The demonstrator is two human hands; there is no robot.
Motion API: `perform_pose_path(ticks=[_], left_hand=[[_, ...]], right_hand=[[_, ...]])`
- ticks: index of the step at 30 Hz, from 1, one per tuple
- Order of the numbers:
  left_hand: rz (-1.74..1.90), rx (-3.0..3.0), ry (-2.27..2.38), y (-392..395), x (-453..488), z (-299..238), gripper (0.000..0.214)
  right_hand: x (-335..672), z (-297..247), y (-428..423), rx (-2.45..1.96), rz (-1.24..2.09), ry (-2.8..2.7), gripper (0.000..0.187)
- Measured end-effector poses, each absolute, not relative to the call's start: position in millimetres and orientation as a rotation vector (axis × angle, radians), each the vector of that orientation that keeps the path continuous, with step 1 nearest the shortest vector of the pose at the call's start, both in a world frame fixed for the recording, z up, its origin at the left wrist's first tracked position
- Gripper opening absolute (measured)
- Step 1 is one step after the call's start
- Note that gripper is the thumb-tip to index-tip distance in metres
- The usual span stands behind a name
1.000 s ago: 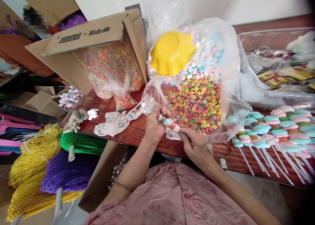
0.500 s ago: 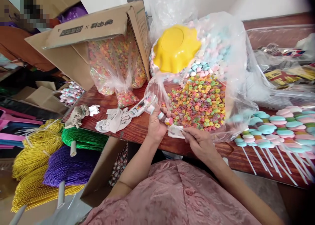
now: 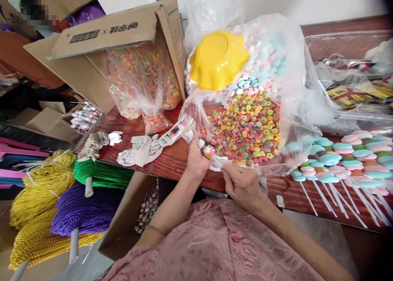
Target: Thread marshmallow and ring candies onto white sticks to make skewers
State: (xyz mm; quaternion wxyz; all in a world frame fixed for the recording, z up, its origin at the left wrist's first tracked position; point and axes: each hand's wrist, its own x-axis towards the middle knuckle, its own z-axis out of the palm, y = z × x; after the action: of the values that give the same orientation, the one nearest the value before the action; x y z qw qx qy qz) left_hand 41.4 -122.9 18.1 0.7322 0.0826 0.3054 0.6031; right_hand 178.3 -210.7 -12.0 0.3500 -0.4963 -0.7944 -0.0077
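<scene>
1. The left hand [image 3: 196, 158] is clenched around the upper end of a candy stick [image 3: 209, 151]. A crinkled clear sleeve [image 3: 190, 124] is bunched just above its fingers.
2. The right hand [image 3: 242, 185] sits at 4 o'clock from the left one, and its fingers pinch the lower end of the same stick.
3. The candy stick is tilted between both hands over the front edge of the bench [image 3: 172, 163], right against the big bag.
4. At 1 o'clock from the hands, that clear bag of ring candies [image 3: 245, 129] lies open on the bench.
5. At 12 o'clock a yellow bowl [image 3: 217, 60] rests upside down on pastel sweets.
6. At 3 o'clock a row of pastel skewers [image 3: 337, 158] lies flat, with the white stems pointing toward the person.
7. At 9 o'clock is a crumpled white cloth [image 3: 139, 150]. At 10 o'clock a cardboard box [image 3: 101, 35] lies tipped on its side with bags of candy spilling from it.
8. At 8 o'clock, below the bench, are spools of yellow cord [image 3: 37, 199], green cord [image 3: 102, 174] and purple cord [image 3: 82, 211].
</scene>
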Motion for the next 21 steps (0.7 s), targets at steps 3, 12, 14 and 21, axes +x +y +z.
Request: perform_pose_path(ticks=[3, 12, 14, 21], left_hand=[[1.352, 0.113, 0.69, -119.8, 39.7, 19.5, 0.042], [1.381, 0.237, 0.66, -123.0, 38.3, 9.9, 0.044], [1.312, 0.342, 0.612, -132.1, 47.0, 4.9, 0.044], [1.189, 0.513, 0.669, -162.4, 74.9, -6.4, 0.033]], right_hand=[[173.7, -9.0, -212.9, -1.268, -0.092, -2.093, 0.025], [170.7, -10.8, -214.5, -1.267, -0.114, -2.146, 0.026], [169.5, -11.9, -207.8, -1.274, -0.111, -2.117, 0.027], [165.0, -27.8, -184.8, -1.297, -0.036, -1.939, 0.03]])
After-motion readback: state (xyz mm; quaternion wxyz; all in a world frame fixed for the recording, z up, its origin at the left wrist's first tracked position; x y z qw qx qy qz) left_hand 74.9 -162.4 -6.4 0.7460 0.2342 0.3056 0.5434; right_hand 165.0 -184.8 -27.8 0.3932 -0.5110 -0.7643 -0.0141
